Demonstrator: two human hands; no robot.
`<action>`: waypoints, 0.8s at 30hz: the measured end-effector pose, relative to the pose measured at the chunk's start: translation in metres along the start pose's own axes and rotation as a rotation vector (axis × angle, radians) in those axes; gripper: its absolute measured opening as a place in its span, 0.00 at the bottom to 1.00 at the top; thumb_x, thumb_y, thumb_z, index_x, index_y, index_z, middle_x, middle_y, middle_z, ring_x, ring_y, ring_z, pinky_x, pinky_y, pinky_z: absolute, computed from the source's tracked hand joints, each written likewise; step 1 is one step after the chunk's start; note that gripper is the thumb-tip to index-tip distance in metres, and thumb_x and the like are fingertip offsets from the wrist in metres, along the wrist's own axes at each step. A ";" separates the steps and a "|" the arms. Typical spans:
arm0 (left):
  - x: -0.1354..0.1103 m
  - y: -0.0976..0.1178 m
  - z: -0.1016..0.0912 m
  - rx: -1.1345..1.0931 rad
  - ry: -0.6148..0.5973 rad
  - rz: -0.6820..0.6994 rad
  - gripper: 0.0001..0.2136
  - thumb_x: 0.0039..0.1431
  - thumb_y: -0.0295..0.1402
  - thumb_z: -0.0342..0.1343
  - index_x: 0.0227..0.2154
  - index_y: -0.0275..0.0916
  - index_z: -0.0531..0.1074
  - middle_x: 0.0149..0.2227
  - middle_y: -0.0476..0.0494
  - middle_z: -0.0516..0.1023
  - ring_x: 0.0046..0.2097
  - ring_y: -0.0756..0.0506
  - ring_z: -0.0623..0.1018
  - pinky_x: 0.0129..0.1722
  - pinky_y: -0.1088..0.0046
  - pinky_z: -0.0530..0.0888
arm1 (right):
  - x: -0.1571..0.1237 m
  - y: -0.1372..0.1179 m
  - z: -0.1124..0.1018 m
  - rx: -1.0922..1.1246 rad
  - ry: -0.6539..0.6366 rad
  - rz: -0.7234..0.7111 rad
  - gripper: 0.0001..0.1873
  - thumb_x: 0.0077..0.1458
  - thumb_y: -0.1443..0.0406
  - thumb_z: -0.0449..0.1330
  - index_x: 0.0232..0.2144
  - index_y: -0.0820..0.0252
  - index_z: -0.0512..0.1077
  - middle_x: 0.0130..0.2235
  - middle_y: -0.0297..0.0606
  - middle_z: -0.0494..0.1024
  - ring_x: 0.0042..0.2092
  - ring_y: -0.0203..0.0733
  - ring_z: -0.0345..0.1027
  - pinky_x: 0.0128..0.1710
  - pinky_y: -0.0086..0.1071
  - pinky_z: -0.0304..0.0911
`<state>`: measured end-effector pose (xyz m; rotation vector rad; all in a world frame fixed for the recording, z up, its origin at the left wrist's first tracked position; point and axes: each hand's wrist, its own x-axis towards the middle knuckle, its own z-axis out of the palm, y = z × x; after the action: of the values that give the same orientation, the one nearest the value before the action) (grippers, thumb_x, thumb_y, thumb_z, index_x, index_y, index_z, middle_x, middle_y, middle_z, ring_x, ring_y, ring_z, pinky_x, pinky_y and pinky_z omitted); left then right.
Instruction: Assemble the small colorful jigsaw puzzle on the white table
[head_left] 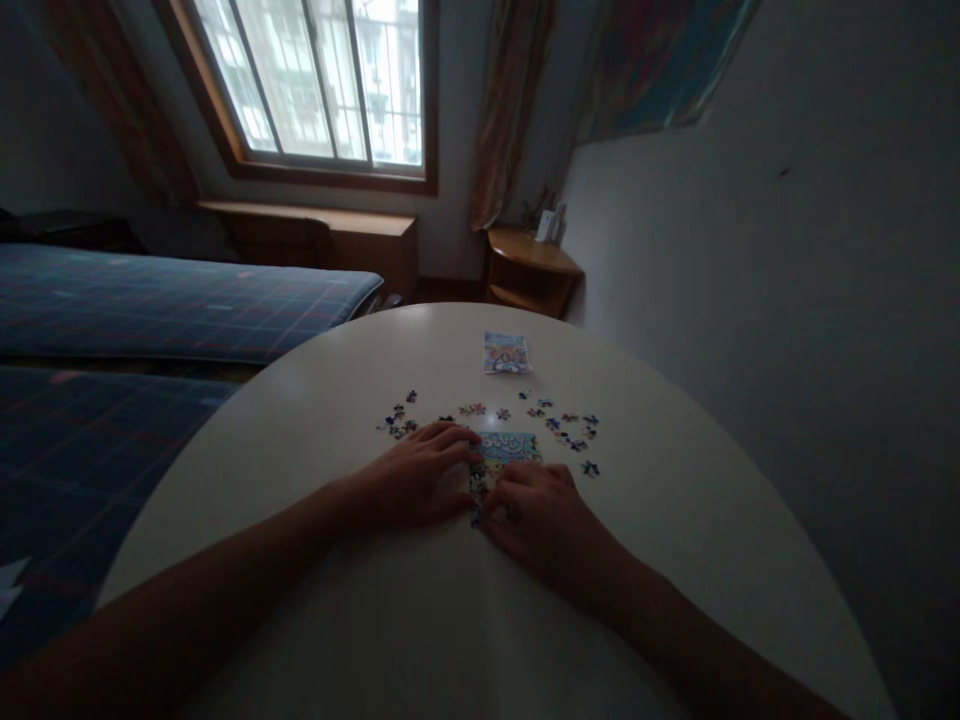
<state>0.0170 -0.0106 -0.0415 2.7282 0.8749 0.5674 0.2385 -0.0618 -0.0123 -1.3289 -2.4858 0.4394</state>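
Note:
A small, partly assembled jigsaw puzzle [511,449] lies on the round white table [420,620]. My left hand [420,478] rests flat beside its left edge, fingers stretched out and touching the puzzle's border. My right hand [541,512] lies over the puzzle's lower part, fingers curled down and pressing on the pieces. Several loose puzzle pieces [564,425] are scattered beyond the puzzle to the right, and another small cluster [397,420] lies to the left. A small picture card [506,353] sits farther back on the table.
A bed with a blue checked cover [150,300] stands at the left. A wooden corner shelf [531,268] and a window [322,80] are behind the table. A grey wall [787,300] runs close along the right.

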 end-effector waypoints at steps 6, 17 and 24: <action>0.000 0.001 0.000 0.012 -0.008 -0.009 0.21 0.61 0.41 0.59 0.55 0.44 0.66 0.60 0.41 0.68 0.61 0.36 0.66 0.60 0.53 0.67 | -0.002 -0.008 -0.003 -0.259 -0.008 -0.168 0.05 0.59 0.66 0.63 0.30 0.58 0.76 0.36 0.36 0.80 0.42 0.44 0.71 0.44 0.39 0.48; -0.001 0.000 0.003 0.030 0.011 -0.014 0.24 0.58 0.46 0.62 0.55 0.45 0.65 0.60 0.41 0.67 0.61 0.35 0.66 0.59 0.51 0.68 | -0.004 0.001 -0.034 -0.162 -0.175 -0.113 0.05 0.58 0.63 0.63 0.38 0.56 0.77 0.42 0.37 0.80 0.43 0.44 0.72 0.45 0.38 0.56; -0.001 0.001 0.001 0.010 -0.006 -0.031 0.24 0.59 0.47 0.61 0.55 0.46 0.65 0.61 0.42 0.67 0.61 0.36 0.66 0.60 0.50 0.67 | -0.010 0.090 -0.080 -0.177 -0.117 0.412 0.09 0.57 0.63 0.60 0.38 0.56 0.79 0.36 0.40 0.80 0.36 0.43 0.72 0.34 0.33 0.59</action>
<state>0.0169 -0.0121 -0.0421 2.7184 0.9200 0.5502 0.3423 -0.0125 0.0237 -1.9518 -2.3811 0.4000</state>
